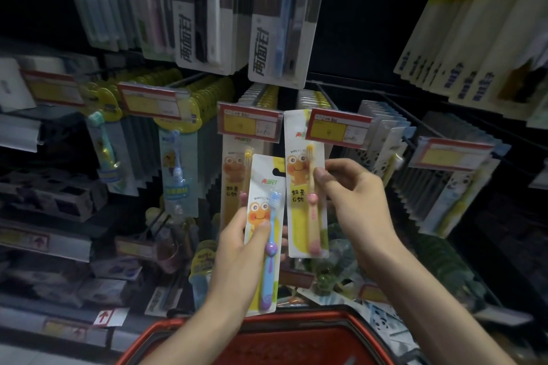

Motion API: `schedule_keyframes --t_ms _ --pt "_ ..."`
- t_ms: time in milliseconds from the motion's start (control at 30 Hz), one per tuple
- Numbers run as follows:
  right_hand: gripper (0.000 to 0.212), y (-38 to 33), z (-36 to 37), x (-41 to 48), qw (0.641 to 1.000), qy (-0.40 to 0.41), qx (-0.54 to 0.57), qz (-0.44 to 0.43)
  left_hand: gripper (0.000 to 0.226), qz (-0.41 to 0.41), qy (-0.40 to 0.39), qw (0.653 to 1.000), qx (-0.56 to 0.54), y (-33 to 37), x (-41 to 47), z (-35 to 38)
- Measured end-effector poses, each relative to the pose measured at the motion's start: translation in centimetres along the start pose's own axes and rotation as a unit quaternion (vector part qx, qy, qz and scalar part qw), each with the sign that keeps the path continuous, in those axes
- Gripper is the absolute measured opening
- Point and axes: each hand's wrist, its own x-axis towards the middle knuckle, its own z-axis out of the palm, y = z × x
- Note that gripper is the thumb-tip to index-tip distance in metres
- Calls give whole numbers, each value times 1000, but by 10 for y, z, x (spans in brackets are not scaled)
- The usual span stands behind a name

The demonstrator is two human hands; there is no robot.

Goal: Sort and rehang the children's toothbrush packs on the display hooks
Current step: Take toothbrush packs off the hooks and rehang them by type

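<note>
- Left hand (237, 249) grasps the blue-brush pack (262, 187) low down, thumb across the front. The pack is upright, off any hook, and near the middle of the scene, above the red basket (296, 323).
- Right hand (353, 198) pinches the right edge of the pink-brush pack (302, 216). The top of this pack sits behind the right price tag (338, 127). Cannot tell whether its hole is on the hook.
- Just left, a yellow-brush pack (234, 175) hangs under the left price tag (249, 121), partly hidden by the blue-brush pack.
- Judgement: mid-task. The pink-brush pack is at its hook or close to seated. The blue-brush pack is not yet hung.
- A loose panda pack (382, 317) lies near right, beside the basket. Likely more to sort.
</note>
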Motion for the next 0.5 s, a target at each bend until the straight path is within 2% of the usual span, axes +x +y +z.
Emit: schedule_keyframes --t_ms 500 --pt "9 11 3 5 998 39 28 44 22 -18 15 1000 -17 3 5 0"
